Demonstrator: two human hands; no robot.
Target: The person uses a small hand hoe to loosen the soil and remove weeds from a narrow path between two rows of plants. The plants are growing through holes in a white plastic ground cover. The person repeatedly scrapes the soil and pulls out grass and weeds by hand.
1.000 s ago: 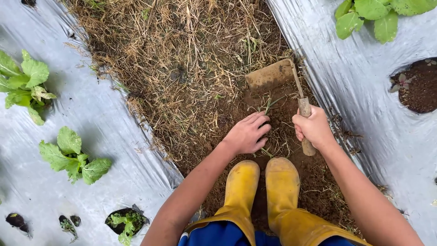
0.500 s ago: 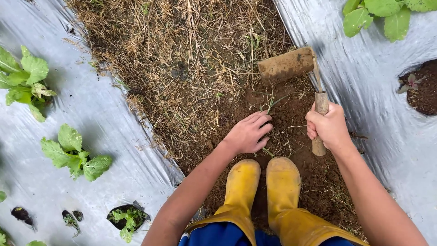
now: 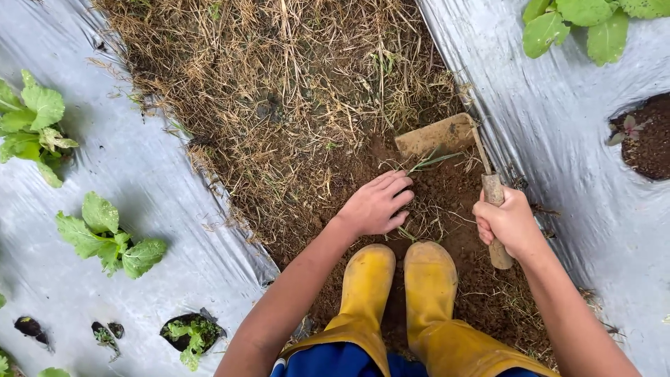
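Silver mulch sheet [image 3: 139,181] at 9 o'clock, planting holes holding leafy seedlings [image 3: 105,237]. Left hand [image 3: 373,206] palm-down on bare soil [image 3: 447,188], fingers loosely spread, gripping nothing, touching a grass weed [image 3: 426,162]. Yellow boots [image 3: 398,286] at 6 o'clock. Right hand [image 3: 509,223] wrapped tight around wooden handle of hand hoe [image 3: 436,136]; blade in soil at 1 o'clock, just beyond left fingertips.

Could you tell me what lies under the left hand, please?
Thin weeds and brown soil show around the left hand; what its palm covers is hidden.
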